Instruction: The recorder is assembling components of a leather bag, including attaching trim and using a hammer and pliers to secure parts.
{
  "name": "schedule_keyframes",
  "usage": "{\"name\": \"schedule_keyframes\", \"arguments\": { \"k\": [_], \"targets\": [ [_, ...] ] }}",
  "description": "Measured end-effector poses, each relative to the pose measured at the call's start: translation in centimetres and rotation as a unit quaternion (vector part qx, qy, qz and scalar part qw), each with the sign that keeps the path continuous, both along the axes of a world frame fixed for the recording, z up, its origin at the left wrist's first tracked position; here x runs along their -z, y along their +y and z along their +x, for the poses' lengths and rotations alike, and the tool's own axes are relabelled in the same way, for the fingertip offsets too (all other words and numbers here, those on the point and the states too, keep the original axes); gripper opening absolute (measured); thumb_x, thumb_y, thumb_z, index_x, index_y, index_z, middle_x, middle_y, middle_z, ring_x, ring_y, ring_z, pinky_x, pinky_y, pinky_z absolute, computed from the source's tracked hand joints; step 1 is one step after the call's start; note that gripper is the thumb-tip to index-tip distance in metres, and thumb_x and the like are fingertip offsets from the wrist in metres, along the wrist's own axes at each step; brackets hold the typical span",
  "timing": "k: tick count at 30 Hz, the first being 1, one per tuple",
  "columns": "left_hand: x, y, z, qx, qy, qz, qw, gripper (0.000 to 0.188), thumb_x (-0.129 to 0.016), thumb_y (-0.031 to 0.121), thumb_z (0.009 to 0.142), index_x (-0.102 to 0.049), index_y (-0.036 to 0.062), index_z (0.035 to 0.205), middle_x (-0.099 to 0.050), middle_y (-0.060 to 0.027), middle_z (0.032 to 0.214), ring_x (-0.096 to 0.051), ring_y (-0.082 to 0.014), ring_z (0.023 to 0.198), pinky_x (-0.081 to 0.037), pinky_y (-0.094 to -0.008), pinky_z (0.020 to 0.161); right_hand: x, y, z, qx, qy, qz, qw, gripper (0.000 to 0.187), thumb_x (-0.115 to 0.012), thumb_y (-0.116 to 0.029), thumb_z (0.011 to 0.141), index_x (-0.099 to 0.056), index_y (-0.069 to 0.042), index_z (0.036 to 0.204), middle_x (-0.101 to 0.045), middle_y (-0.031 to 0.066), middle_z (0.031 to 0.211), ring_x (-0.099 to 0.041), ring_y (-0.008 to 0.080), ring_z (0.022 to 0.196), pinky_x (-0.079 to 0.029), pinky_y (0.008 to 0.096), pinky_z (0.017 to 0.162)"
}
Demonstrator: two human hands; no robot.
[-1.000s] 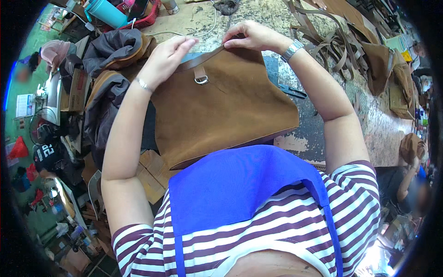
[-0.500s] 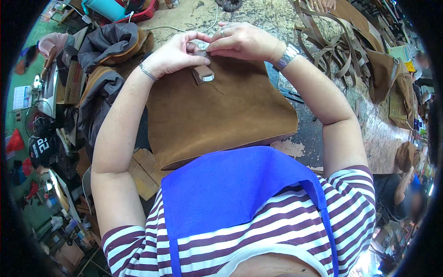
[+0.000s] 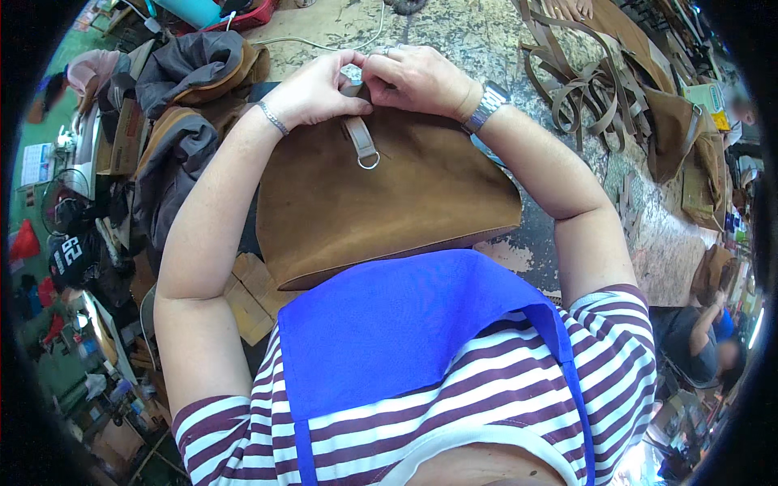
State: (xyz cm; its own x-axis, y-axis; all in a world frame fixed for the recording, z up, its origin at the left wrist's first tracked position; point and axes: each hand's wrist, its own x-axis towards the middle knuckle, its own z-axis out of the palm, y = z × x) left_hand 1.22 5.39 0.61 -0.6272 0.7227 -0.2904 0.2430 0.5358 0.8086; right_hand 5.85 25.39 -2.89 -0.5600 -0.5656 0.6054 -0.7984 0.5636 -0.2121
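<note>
A large brown leather piece, perhaps a bag panel, lies in front of me, its near edge against my blue apron. Near its far edge hangs a short leather tab with a metal D-ring at the end toward me. My left hand pinches the leather's far edge just above the tab, thumb on top. Right beside it, nearly touching, my right hand has its fingers curled closed at the same edge. Its fingertips are hidden, so what they grip does not show.
Grey and brown bags are heaped at the left. A tangle of leather straps lies at the right of the worn table, by more brown leather pieces. A white cable runs behind my hands. Another person's hand rests at the far right.
The tab has turned to lie flat, its D-ring now showing toward me. My right fingers have curled in, and that hand has come slightly nearer. The left hand keeps its pinch.
</note>
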Motion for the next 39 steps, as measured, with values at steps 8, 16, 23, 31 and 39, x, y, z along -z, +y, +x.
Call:
{"name": "schedule_keyframes", "arguments": {
  "k": [8,16,23,31,39],
  "targets": [
    [0.1,-0.5,-0.3,0.055,0.069,-0.051,0.995,0.05,-0.079,0.022,0.069,-0.057,0.0043,0.11,-0.062,-0.0069,0.075,-0.06,-0.0178,0.07,-0.047,-0.0321,0.064,0.2,0.2,0.1,-0.016,-0.041,-0.053,0.998,0.014,-0.066,-0.016,0.082,-0.059,-0.009,0.092,-0.063,0.0081,0.081,-0.064,0.0271,0.072,-0.052,0.0361,0.066],
    [-1.1,-0.3,4.4,-0.069,0.278,-0.057,0.956,0.033,-0.078,0.026,0.076,-0.067,0.0041,0.098,-0.069,-0.0103,0.092,-0.066,-0.0188,0.084,-0.05,-0.0302,0.078,-2.5,4.4,-0.1,-0.027,-0.37,-0.024,0.928,0.024,-0.066,-0.025,0.088,-0.068,-0.006,0.102,-0.07,0.0081,0.094,-0.065,0.0188,0.087,-0.05,0.031,0.081],
    [-0.8,-0.7,4.1,-0.098,0.162,-0.021,0.982,0.031,-0.078,0.023,0.077,-0.071,0.0026,0.099,-0.07,-0.0051,0.087,-0.061,-0.0088,0.079,-0.048,-0.0262,0.076,-3.2,3.6,0.5,-0.03,-0.357,-0.016,0.934,0.025,-0.067,-0.029,0.087,-0.069,-0.007,0.101,-0.069,0.007,0.091,-0.063,0.0186,0.088,-0.049,0.032,0.082],
    [-1.0,-0.2,4.6,-0.101,0.196,-0.058,0.974,0.028,-0.077,0.026,0.078,-0.073,0.0042,0.096,-0.071,-0.0063,0.081,-0.062,-0.0097,0.072,-0.049,-0.0252,0.071,-1.9,3.4,0.4,-0.034,-0.346,-0.023,0.937,0.028,-0.068,-0.03,0.086,-0.069,-0.005,0.099,-0.069,0.0087,0.092,-0.064,0.0233,0.091,-0.049,0.034,0.082],
    [0.3,-1.0,3.1,-0.098,0.159,-0.015,0.982,0.03,-0.074,0.036,0.078,-0.074,0.009,0.092,-0.071,-0.0076,0.082,-0.067,-0.0171,0.075,-0.05,-0.0284,0.072,-1.2,5.6,-0.5,-0.018,-0.361,-0.054,0.931,0.028,-0.067,-0.027,0.087,-0.069,-0.006,0.105,-0.069,0.0079,0.094,-0.065,0.022,0.088,-0.049,0.0314,0.083]
  ]
}}
